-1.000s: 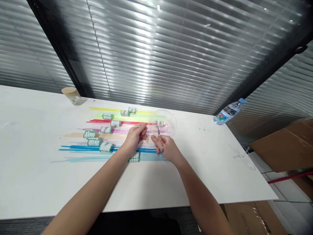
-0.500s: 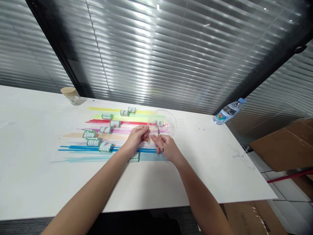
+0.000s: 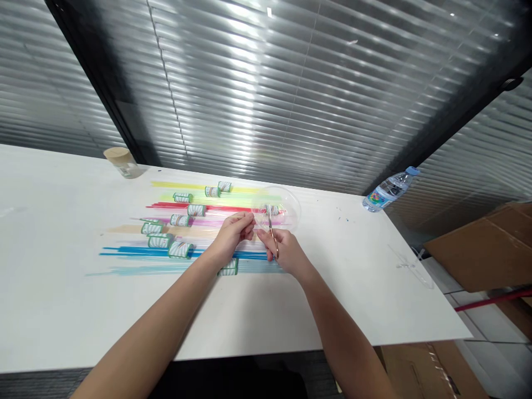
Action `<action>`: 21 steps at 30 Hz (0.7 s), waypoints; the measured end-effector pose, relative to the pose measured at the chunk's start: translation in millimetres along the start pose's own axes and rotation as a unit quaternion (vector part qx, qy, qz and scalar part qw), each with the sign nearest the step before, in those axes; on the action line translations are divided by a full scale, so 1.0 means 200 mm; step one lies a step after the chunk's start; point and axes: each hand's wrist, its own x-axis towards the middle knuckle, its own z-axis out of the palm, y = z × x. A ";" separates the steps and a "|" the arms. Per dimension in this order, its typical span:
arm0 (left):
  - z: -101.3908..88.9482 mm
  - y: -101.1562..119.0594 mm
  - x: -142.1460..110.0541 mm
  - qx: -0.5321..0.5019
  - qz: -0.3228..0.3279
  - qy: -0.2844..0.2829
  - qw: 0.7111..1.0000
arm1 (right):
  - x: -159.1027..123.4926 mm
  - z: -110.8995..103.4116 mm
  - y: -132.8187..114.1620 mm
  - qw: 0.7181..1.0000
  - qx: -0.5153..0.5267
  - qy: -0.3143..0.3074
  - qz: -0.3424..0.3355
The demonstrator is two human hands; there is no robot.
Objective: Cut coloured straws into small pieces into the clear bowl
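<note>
My right hand point(image 3: 283, 249) is closed round the handles of a small pair of copper-coloured scissors point(image 3: 272, 233), blades pointing away from me. Just to its left, my left hand point(image 3: 236, 235) is closed in a pinch near the blades; whatever lies between its fingertips is too small or clear to make out. Beyond both hands is a round, clear plastic dish-like thing point(image 3: 291, 194). Under and around my hands lie bundles of thin coloured sticks, among them blue point(image 3: 128, 251), red point(image 3: 226, 209) and yellow point(image 3: 178, 184) ones. Patterned paper wraps point(image 3: 180, 250) sit on the bundles.
A jar with a tan lid point(image 3: 122, 162) stands at the back left of the white table point(image 3: 216, 321). A water bottle point(image 3: 390, 189) is at the back right. Clear thin plastic pieces point(image 3: 409, 266) lie near the right edge. Cardboard boxes point(image 3: 477, 246) stand beyond it; blinds point(image 3: 266, 100) rise behind.
</note>
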 end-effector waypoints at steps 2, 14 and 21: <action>0.00 0.00 0.00 0.001 0.000 -0.001 1.000 | 0.00 0.00 0.00 1.000 0.001 -0.001 0.001; 0.00 0.00 0.00 -0.001 -0.003 -0.002 1.000 | 0.00 0.00 0.00 1.000 -0.002 -0.001 0.002; 0.01 0.01 0.00 0.008 -0.002 0.000 1.000 | 0.00 0.00 0.00 1.000 -0.001 0.002 0.017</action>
